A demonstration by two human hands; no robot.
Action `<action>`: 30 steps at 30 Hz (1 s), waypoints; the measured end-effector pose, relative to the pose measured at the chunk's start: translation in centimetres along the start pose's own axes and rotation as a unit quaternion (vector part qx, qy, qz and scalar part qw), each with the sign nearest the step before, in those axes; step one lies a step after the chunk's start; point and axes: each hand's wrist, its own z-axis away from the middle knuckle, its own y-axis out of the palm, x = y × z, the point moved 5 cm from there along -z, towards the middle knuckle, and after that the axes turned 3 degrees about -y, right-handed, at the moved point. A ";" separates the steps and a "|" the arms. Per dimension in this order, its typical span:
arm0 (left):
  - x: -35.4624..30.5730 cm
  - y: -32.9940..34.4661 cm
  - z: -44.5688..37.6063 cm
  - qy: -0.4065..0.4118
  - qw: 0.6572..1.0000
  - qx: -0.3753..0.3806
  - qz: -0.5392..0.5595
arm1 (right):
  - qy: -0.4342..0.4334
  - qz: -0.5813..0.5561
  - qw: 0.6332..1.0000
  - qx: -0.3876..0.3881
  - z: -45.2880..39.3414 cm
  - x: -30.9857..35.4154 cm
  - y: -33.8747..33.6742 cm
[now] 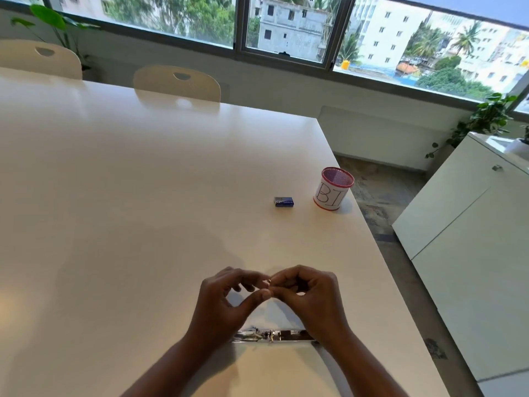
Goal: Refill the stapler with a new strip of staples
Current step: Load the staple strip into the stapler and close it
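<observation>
The only writing I can read is on the red mesh cup (333, 188) near the table's right edge: a white paper band wraps around it, and hand-drawn in dark pen are a capital "B" and then an upright stroke like an "I"; whatever follows curves out of sight. Just left of the cup lies a small blue box (284, 202) with pale print on its top, too small and blurred to make out
</observation>
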 end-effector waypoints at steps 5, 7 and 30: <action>0.8 0.2 -0.7 -0.026 0.998 0.012 0.052 | -0.046 0.026 0.999 -0.006 0.9 0.9 0.3; 1.2 0.1 -0.9 -0.037 0.997 0.017 0.061 | -0.054 0.047 0.997 -0.015 1.0 0.8 0.0; 1.1 -4.3 3.6 0.016 0.968 0.207 -0.139 | -0.113 0.146 0.975 0.122 4.6 2.8 5.3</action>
